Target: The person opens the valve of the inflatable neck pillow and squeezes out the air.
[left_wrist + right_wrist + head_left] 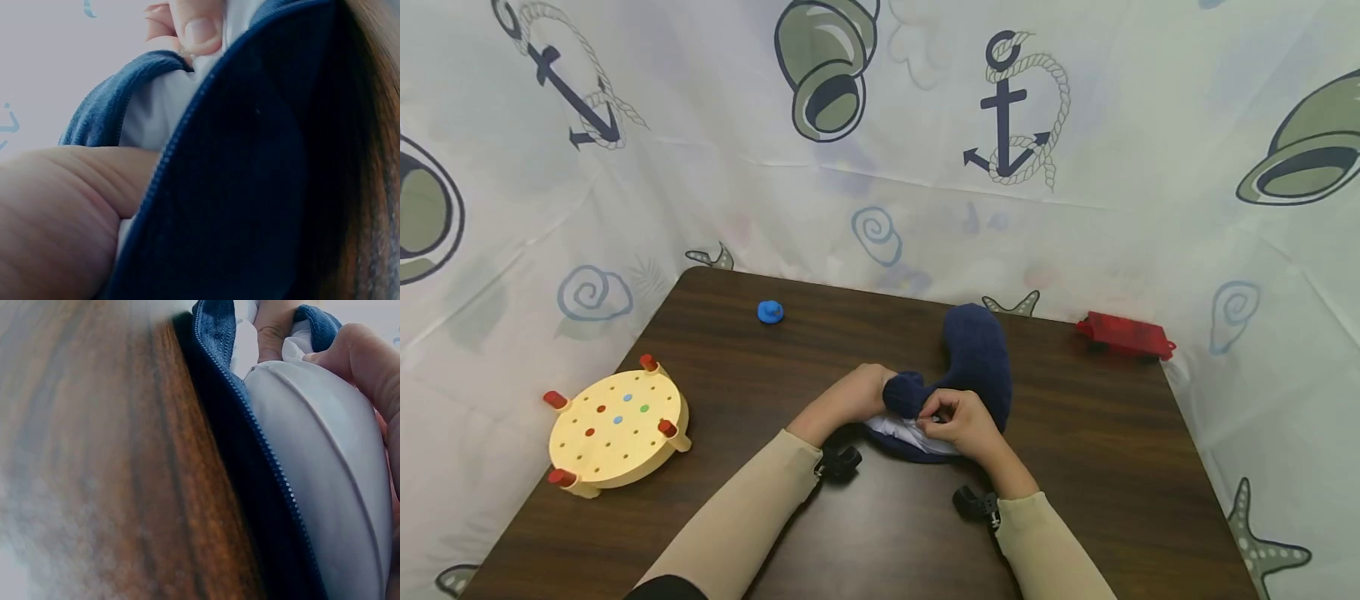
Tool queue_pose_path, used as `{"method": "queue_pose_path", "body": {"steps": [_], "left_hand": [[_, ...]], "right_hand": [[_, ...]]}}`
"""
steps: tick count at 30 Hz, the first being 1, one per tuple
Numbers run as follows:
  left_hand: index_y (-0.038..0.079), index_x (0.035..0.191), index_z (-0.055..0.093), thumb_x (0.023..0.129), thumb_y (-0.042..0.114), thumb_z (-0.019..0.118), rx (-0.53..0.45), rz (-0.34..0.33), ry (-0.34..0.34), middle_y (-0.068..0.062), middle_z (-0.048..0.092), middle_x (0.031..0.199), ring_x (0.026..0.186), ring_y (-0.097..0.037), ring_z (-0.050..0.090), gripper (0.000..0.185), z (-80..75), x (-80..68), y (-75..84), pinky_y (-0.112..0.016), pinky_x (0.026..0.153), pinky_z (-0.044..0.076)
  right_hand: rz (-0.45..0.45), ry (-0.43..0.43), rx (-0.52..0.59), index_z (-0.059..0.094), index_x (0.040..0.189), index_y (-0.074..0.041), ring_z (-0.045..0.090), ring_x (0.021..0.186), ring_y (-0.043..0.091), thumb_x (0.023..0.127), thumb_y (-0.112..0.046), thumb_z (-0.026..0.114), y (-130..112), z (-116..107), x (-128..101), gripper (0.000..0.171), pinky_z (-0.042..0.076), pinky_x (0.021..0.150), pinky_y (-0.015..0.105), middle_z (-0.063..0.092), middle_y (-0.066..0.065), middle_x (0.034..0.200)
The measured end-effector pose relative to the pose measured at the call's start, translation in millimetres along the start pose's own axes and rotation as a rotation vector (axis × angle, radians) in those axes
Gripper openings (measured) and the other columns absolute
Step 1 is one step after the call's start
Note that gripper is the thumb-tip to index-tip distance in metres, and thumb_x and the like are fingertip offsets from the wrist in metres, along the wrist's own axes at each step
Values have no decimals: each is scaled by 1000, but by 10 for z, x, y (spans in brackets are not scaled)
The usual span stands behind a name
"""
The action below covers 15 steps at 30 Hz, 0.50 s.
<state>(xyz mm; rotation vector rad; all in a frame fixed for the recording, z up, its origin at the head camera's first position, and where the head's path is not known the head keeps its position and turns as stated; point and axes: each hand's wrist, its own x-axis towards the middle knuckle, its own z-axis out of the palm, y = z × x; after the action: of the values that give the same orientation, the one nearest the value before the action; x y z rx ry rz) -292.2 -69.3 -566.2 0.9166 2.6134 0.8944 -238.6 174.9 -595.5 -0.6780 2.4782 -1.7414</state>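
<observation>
On tbl (pixel 1105 442), navy cover (pixel 977 358) unzipped, white inner (pixel 325 444) part-exposed; closing seemingly o/s. R hand (pixel 958 421) pinches inner; L hand (pixel 867 392) part-inside, grip hidden.

Scanning all 3 feeds from my end now, head, left wrist, right wrist, and I'm getting 0 readable text: no label, brand, number or sign I can make out.

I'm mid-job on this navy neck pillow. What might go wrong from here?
The white inner cushion could snag in the zipper teeth, which run right alongside it. It might also bunch where the right hand pinches it. The left hand, partly inside the opening of the navy neck pillow cover, could scrape on those teeth.
</observation>
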Motion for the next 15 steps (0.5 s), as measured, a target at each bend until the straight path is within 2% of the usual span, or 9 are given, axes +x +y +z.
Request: {"method": "queue_pose_path", "body": {"steps": [5,12,15], "left_hand": [[24,70,56,106,20,70,-9,12,-61,11,57,69,70,-6,60,39,-3,19,-5,-28,73,49],[23,75,62,100,18,75,17,22,-66,10,65,75,76,-6,62,29,-42,71,33,-28,77,52],[22,74,62,100,14,74,-4,23,-93,10,61,71,71,-6,58,30,-58,68,22,-27,73,48]], "right_hand": [[-7,2,-3,81,82,-14,45,57,4,83,0,91,31,16,-15,17,39,54,20,78,6,81],[-9,0,-7,81,81,-15,44,57,4,82,3,90,1,-8,-2,21,39,54,20,76,3,79],[-3,-9,-1,81,81,-16,45,56,4,82,4,90,11,10,5,21,39,54,20,76,4,79]]}}
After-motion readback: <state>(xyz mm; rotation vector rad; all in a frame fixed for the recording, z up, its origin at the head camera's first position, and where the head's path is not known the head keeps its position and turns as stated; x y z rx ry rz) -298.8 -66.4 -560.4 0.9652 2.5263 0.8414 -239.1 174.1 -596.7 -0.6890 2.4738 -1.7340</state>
